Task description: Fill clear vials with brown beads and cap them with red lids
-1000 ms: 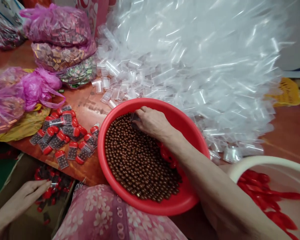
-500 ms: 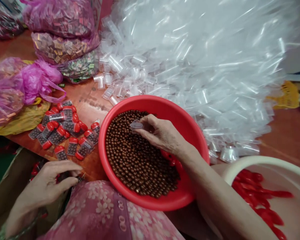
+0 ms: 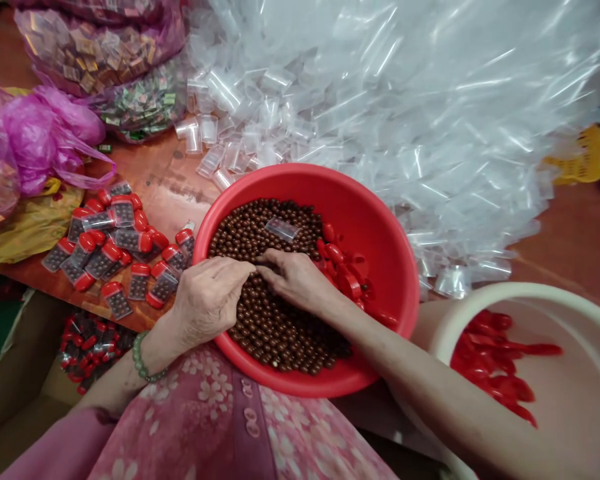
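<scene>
A red basin (image 3: 405,280) holds brown balls (image 3: 290,333), with red caps (image 3: 347,280) along its right inner side. On the balls lies a clear plastic tube (image 3: 282,229). My left hand (image 3: 213,293), a green bracelet on its wrist, reaches over the basin's left rim with fingertips pinched together. Its fingertips meet those of my right hand (image 3: 293,277) above the balls. My right hand's fingers are bent close together; anything between either hand's fingertips is too small or hidden to make out.
Filled red-capped tubes (image 3: 100,247) lie left of the basin. A big heap of clear tubes (image 3: 380,107) spreads behind it. Pink bags (image 3: 50,133) stand at the left, a white tub (image 3: 545,293) with red pieces at the right, and a cardboard box (image 3: 20,360) at lower left.
My left hand has moved from beside the table edge to the basin and closed its fingers. My right hand has let go of the clear tube, which now lies on the balls.
</scene>
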{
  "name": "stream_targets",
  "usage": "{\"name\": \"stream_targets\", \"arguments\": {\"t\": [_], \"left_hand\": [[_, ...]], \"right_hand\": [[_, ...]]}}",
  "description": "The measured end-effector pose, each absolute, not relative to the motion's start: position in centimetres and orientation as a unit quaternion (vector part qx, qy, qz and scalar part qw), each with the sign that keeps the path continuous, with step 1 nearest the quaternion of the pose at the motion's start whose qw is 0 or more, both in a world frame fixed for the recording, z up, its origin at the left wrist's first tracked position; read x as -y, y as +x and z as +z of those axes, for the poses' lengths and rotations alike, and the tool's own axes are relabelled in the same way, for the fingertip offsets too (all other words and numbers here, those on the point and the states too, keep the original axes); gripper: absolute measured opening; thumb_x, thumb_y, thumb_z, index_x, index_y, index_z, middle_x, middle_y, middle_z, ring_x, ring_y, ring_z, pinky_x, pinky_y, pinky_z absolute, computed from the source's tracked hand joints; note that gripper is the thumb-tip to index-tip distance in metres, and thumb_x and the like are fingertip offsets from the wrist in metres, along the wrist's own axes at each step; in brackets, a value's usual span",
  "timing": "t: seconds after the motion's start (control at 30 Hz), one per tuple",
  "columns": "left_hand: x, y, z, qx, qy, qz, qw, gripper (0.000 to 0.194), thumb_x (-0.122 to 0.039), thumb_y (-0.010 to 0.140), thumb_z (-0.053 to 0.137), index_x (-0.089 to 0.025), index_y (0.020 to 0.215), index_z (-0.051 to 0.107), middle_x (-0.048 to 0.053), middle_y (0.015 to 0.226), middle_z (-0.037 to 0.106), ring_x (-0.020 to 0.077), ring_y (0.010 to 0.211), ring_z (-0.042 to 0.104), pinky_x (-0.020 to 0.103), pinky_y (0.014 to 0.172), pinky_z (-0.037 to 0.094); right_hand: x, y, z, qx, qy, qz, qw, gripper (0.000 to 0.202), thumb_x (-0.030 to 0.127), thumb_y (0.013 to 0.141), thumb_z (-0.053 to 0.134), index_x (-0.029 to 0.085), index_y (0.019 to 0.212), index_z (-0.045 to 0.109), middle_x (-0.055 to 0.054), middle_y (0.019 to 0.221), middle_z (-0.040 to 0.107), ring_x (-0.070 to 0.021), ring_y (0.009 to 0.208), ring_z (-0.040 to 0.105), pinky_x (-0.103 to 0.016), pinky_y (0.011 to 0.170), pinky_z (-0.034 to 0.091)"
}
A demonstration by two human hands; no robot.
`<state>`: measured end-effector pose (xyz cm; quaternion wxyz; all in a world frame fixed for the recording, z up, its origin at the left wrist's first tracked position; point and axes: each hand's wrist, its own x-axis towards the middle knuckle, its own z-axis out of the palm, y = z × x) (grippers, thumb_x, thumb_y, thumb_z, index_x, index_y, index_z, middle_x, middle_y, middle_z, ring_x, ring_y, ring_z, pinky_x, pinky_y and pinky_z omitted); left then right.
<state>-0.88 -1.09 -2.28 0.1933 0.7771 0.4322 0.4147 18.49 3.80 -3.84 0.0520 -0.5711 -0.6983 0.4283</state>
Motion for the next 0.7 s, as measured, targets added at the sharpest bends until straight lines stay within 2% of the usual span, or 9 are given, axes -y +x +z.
{"name": "stream_targets", "arguments": {"t": [0.1, 0.2, 0.37, 0.5, 0.57, 0.7], "left_hand": [[0.9, -1.2, -2.0, -0.416, 0.799, 0.381, 0.209, 0.023, -0.006, 0.088, 0.046, -0.009, 0.101, 0.064, 0.011, 0.092, 0.074, 0.0176, 0.083, 0.069, 0.029, 0.078, 0.055], [0.9, -1.6, -1.6, -0.392, 0.835, 0.315, 0.225, 0.03, -0.005, 0.083, 0.047, -0.009, 0.108, 0.063, 0.01, 0.097, 0.074, 0.02, 0.087, 0.068, 0.033, 0.082, 0.055], [0.7, -2.0, -0.2, -0.333, 0.887, 0.181, 0.264, 0.039, -0.013, 0.077, 0.055, -0.01, 0.116, 0.061, 0.012, 0.114, 0.07, 0.0257, 0.107, 0.063, 0.041, 0.097, 0.049], [0.4, -1.4, 0.4, -0.345, 0.906, 0.078, 0.235, 0.043, -0.024, 0.081, 0.063, -0.012, 0.122, 0.058, 0.012, 0.116, 0.067, 0.028, 0.106, 0.06, 0.044, 0.093, 0.05], [0.3, -1.0, 0.2, -0.362, 0.903, 0.076, 0.22, 0.039, -0.025, 0.085, 0.062, -0.014, 0.122, 0.059, 0.01, 0.11, 0.067, 0.0262, 0.1, 0.061, 0.041, 0.088, 0.051], [0.0, -0.6, -0.5, -0.381, 0.879, 0.172, 0.231, 0.023, -0.026, 0.093, 0.054, -0.018, 0.111, 0.066, 0.007, 0.109, 0.067, 0.0203, 0.097, 0.063, 0.034, 0.085, 0.053]], "right_hand": [[-3.6, 18.0, -3.8, 0.658, -0.553, 0.511, 0.017, 0.011, 0.019, 0.076, 0.055, 0.019, 0.068, 0.062, -0.001, 0.066, 0.065, -0.018, 0.067, 0.059, -0.03, 0.067, 0.046], [-3.5, 17.9, -4.1, 0.585, -0.542, 0.603, -0.013, 0.015, 0.018, 0.071, 0.055, 0.02, 0.055, 0.055, 0.003, 0.051, 0.056, -0.0138, 0.053, 0.054, -0.026, 0.055, 0.046], [-3.3, 18.0, -4.7, 0.437, -0.528, 0.728, -0.033, 0.013, 0.025, 0.066, 0.056, 0.019, 0.054, 0.051, 0.004, 0.037, 0.046, -0.0079, 0.03, 0.037, -0.02, 0.03, 0.03], [-3.3, 17.9, -4.5, 0.369, -0.516, 0.773, 0.008, 0.012, 0.028, 0.06, 0.058, 0.018, 0.055, 0.052, 0.004, 0.036, 0.047, -0.0064, 0.026, 0.036, -0.017, 0.025, 0.027], [-3.3, 17.9, -4.2, 0.348, -0.51, 0.786, 0.034, 0.012, 0.028, 0.06, 0.059, 0.017, 0.057, 0.054, 0.004, 0.036, 0.047, -0.0063, 0.025, 0.037, -0.017, 0.024, 0.027], [-3.1, 18.1, -3.5, 0.326, -0.501, 0.799, 0.076, 0.014, 0.029, 0.061, 0.059, 0.015, 0.062, 0.059, 0.001, 0.041, 0.055, -0.006, 0.025, 0.038, -0.016, 0.022, 0.026]]}}
